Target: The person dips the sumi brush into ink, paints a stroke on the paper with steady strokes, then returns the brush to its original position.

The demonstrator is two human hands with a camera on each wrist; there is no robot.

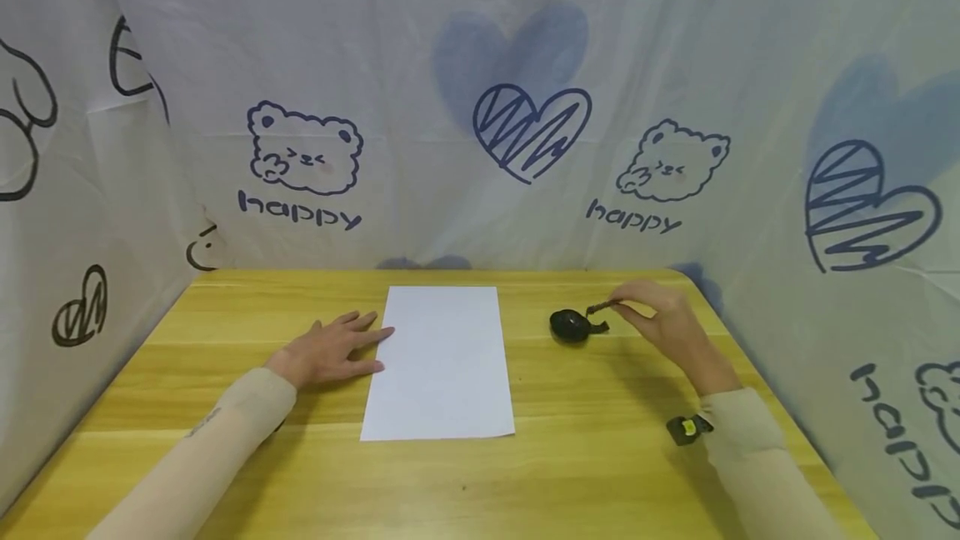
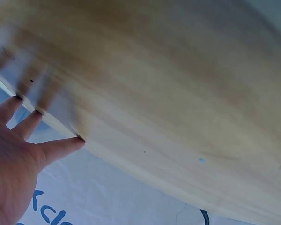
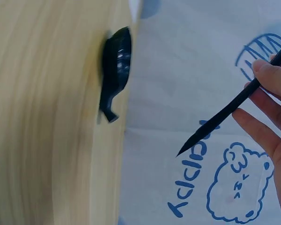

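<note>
A white sheet of paper (image 1: 438, 365) lies flat on the wooden table. My left hand (image 1: 333, 350) has its fingers spread, with the fingertips at the sheet's left edge; the left wrist view shows the same hand (image 2: 11, 154) with fingertips against the tabletop. To the right of the paper sits a small glossy black dish (image 1: 568, 326) with a short spout-like handle. My right hand (image 1: 663, 323) pinches a dark writing brush (image 3: 225, 111) between thumb and fingers. The brush's pointed black tip angles down, close over the dish's handle in the head view.
The wooden table (image 1: 480, 490) is backed by pale cloth (image 1: 420, 65) printed with hearts, bears and the word "happy". More cloth hangs at both sides. A small black device (image 1: 686, 430) is worn at my right wrist.
</note>
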